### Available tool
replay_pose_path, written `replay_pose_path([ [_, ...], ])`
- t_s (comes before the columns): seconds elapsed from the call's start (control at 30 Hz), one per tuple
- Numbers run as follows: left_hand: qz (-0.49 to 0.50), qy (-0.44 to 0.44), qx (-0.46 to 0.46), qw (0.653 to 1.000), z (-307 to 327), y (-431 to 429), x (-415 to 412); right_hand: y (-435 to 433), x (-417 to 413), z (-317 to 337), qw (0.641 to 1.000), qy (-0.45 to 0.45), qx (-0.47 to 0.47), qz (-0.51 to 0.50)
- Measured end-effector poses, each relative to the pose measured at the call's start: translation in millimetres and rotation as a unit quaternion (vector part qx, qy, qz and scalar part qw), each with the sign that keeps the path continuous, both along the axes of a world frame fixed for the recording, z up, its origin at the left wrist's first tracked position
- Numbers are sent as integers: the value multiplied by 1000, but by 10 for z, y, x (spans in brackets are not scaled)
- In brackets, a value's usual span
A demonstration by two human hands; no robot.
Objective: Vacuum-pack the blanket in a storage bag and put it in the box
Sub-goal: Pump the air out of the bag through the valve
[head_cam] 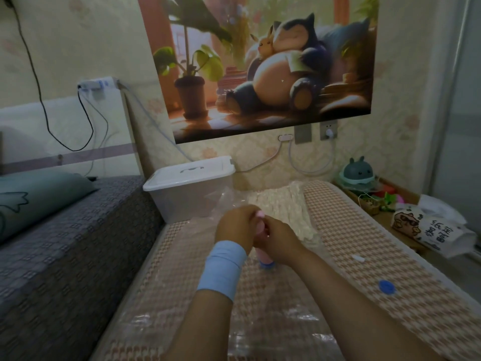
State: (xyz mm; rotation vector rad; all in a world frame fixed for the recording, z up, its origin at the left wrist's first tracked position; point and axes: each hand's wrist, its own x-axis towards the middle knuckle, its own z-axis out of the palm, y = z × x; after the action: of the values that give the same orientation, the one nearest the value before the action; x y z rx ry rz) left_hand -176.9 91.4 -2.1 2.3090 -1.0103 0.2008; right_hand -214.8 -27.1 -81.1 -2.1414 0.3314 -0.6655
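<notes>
On the checked mat (351,243), left hand (235,225) and right hand (279,241) grip a pink pump (261,254) standing on the storage bag (286,321).

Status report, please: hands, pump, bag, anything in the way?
Left hand, right hand gripping pink pump on valve. Blanket inside bag. Box lid on.

Most of the pink pump (261,254) hidden behind the hands (235,225).

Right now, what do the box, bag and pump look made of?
Box: translucent frosted plastic walls, opaque white lid. Bag: clear glossy plastic film, crinkled with glare. Pump: pink with blue base, likely hard plastic; mostly covered.
</notes>
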Motion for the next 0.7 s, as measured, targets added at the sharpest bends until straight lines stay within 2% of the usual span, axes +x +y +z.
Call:
replay_pose_path([
  [0.1,3,-12,51,999,-62,-11,0,45,-41,13,1000,-11,-5,1],
  [0.2,5,-37,45,998,119,36,-43,23,-47,-2,1000,-10,4,3],
  [0.37,17,-194,-85,977,660,267,-206,-56,-21,-13,1000,9,21,3],
  [0.47,9,-234,-157,959,825,317,-332,-72,-22,-17,999,15,29,-4],
  [0.57,16,-208,-171,963,702,211,-242,-73,-23,-29,999,17,29,1],
  [0.63,17,-151,-110,982,466,110,-134,-54,-19,-34,1000,14,26,6],
  [0.7,7,-58,-13,998,193,32,-79,-27,-19,-29,1000,14,10,1],
])
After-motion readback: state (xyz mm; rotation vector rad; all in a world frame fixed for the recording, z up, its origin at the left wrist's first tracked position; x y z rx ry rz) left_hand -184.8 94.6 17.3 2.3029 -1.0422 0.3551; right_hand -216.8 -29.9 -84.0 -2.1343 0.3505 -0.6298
